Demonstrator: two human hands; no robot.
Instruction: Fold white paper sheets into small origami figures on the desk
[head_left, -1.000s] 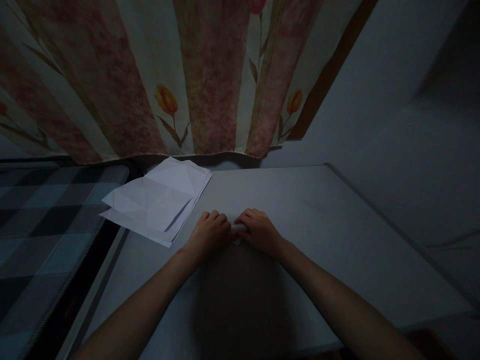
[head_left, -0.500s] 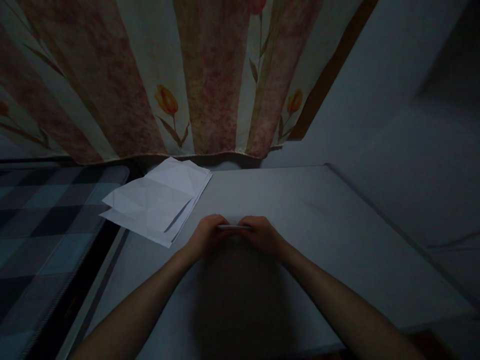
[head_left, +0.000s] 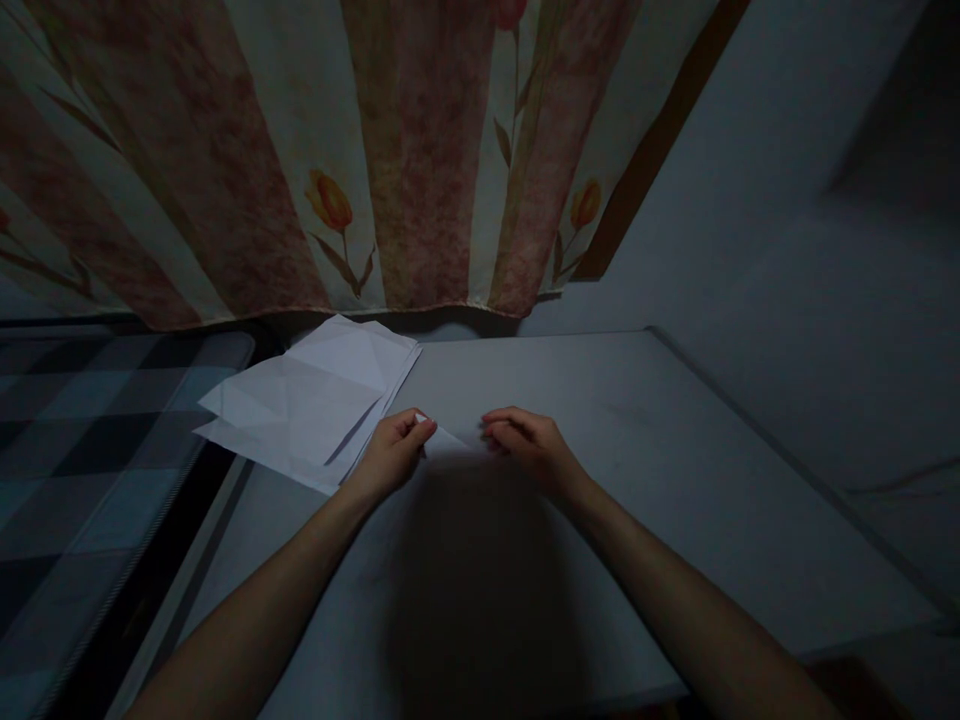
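A small folded piece of white paper (head_left: 448,444) is pinched at its left end by my left hand (head_left: 397,446), thumb on top. It narrows to a point toward the right. My right hand (head_left: 525,436) is just beyond that point, fingers loosely curled and apart, with nothing visible between them. Whether its fingertips brush the paper's tip I cannot tell, as they are slightly blurred. Both hands are over the middle of the pale table (head_left: 600,520), and a dark shadow falls in front of them.
Several creased white paper sheets (head_left: 307,390) lie stacked on the table's left part, close to my left hand. Left of the table is a checked mattress (head_left: 97,470). A striped floral curtain (head_left: 420,150) hangs behind, and a wall (head_left: 787,300) borders the right.
My hands have moved apart. The right hand has let go of the folded paper, while the left still grips it, now tilted so that its pointed face shows.
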